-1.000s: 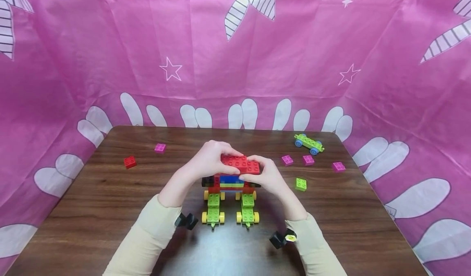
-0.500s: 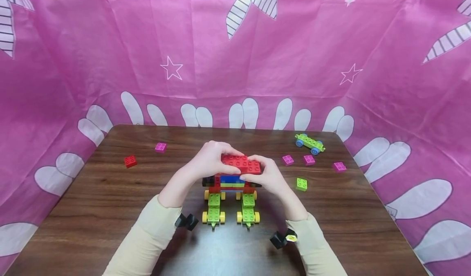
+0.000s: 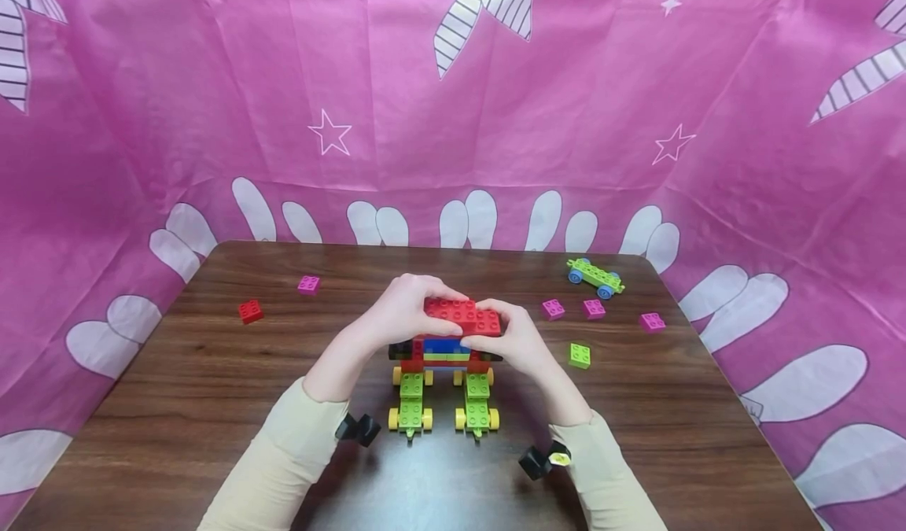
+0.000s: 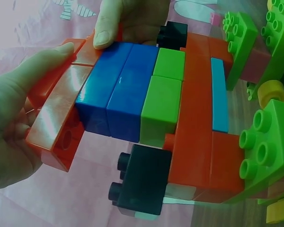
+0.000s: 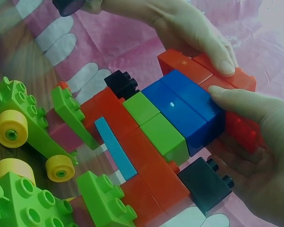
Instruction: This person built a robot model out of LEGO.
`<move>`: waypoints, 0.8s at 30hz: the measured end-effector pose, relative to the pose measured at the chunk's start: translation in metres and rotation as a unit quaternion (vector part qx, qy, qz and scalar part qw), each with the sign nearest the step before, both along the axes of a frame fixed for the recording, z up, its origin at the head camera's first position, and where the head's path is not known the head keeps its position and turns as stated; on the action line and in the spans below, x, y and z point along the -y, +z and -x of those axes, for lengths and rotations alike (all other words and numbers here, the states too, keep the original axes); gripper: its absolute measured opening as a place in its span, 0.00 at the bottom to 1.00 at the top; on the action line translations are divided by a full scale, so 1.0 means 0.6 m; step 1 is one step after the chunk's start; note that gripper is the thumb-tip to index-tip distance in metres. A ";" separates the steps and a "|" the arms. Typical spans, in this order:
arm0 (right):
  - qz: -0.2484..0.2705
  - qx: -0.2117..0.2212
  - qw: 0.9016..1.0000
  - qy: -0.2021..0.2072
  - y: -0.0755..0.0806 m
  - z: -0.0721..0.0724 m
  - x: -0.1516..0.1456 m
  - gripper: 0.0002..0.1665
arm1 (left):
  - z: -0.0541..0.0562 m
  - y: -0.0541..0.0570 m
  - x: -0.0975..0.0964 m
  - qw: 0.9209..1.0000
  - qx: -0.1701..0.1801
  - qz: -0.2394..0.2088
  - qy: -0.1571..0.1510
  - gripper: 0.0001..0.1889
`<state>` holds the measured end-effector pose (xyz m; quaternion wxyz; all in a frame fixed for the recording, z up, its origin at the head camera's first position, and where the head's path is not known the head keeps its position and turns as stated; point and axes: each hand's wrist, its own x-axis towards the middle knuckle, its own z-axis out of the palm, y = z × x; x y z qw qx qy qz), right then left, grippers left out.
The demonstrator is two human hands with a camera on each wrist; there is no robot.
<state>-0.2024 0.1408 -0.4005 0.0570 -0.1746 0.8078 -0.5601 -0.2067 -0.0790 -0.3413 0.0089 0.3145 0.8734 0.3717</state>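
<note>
A brick model stands mid-table on two green wheeled bases with yellow wheels. Above these come red bricks, a light-blue piece, black bricks at the sides, then green bricks and blue bricks. Red bricks form the top, one stacked over another. My left hand grips the top red bricks from the left, thumb along their near side. On the right, my right hand holds the same red layer, its thumb tip by the blue bricks.
A red brick and a pink brick lie at the left on the wooden table. To the right are several pink bricks, a lime brick and a green wheeled base with blue wheels. Pink fabric hangs behind.
</note>
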 end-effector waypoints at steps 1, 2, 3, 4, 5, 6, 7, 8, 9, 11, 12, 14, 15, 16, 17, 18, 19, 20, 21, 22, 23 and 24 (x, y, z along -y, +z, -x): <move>0.000 0.000 1.000 0.000 0.001 0.000 0.000 0.25 | 0.000 -0.001 0.000 1.000 0.000 -0.002 0.001 0.22; 0.000 -0.001 1.000 0.001 0.001 0.000 0.000 0.25 | -0.001 -0.001 -0.001 1.000 -0.002 -0.002 0.003 0.22; 0.000 -0.001 1.000 0.002 0.001 0.000 0.000 0.25 | -0.001 -0.002 -0.001 1.000 -0.005 -0.003 0.004 0.22; 0.001 -0.002 1.000 0.002 0.001 -0.001 0.000 0.25 | -0.001 -0.003 -0.001 1.000 -0.010 -0.002 0.004 0.22; 0.001 -0.003 1.000 0.003 0.002 -0.001 0.000 0.25 | -0.002 -0.004 -0.001 1.000 -0.016 0.000 0.004 0.22; 0.001 -0.005 1.000 0.003 0.002 -0.001 0.000 0.25 | -0.002 -0.005 -0.001 1.000 -0.021 0.001 0.004 0.22; 0.001 -0.006 1.000 0.004 0.002 -0.001 0.001 0.25 | -0.003 -0.006 -0.001 1.000 -0.028 0.002 0.003 0.22; 0.002 -0.008 1.000 0.004 0.002 -0.002 0.000 0.25 | -0.003 -0.007 -0.001 0.999 -0.036 0.003 0.002 0.22; 0.001 -0.010 1.000 0.004 0.003 -0.002 0.001 0.25 | -0.003 -0.008 -0.001 0.999 -0.040 0.004 0.001 0.23; 0.001 -0.011 1.000 0.005 0.003 -0.002 0.001 0.25 | -0.003 -0.009 -0.001 0.999 -0.045 0.002 0.002 0.22; 0.001 -0.012 1.000 0.005 0.003 -0.003 0.001 0.24 | -0.003 -0.010 -0.001 0.999 -0.045 0.001 0.003 0.22; 0.003 -0.011 1.000 0.004 0.004 -0.003 0.001 0.24 | -0.002 -0.010 -0.001 0.999 -0.044 -0.001 0.005 0.22; 0.003 -0.011 1.000 0.004 0.004 -0.003 0.001 0.24 | -0.002 -0.010 -0.001 0.999 -0.043 -0.001 0.005 0.22; 0.003 -0.011 1.000 0.004 0.004 -0.004 0.001 0.24 | -0.002 -0.010 -0.001 0.999 -0.042 -0.001 0.007 0.22; 0.003 -0.011 1.000 0.004 0.005 -0.004 0.001 0.24 | -0.002 -0.010 -0.001 0.999 -0.041 -0.002 0.009 0.22; 0.004 -0.011 1.000 0.005 0.005 -0.004 0.001 0.24 | -0.002 -0.010 -0.001 0.999 -0.040 -0.002 0.010 0.22; 0.004 -0.011 1.000 0.005 0.005 -0.004 0.001 0.24 | -0.002 -0.010 -0.001 0.999 -0.040 -0.003 0.011 0.22; 0.005 -0.011 1.000 0.005 0.005 -0.004 0.001 0.24 | -0.002 -0.010 -0.001 0.999 -0.039 -0.004 0.011 0.22; 0.005 -0.011 1.000 0.005 0.005 -0.004 0.001 0.24 | -0.002 -0.010 0.000 0.999 -0.036 -0.005 0.012 0.22; 0.004 -0.011 1.000 0.005 0.005 -0.004 0.001 0.24 | -0.002 -0.010 0.000 0.999 -0.033 -0.007 0.012 0.22; 0.003 -0.010 1.000 0.005 0.005 -0.004 0.001 0.24 | -0.002 -0.010 0.001 0.999 -0.032 -0.008 0.011 0.22; 0.003 -0.009 1.000 0.005 0.005 -0.003 0.001 0.24 | -0.002 -0.010 0.001 0.999 -0.030 -0.010 0.010 0.22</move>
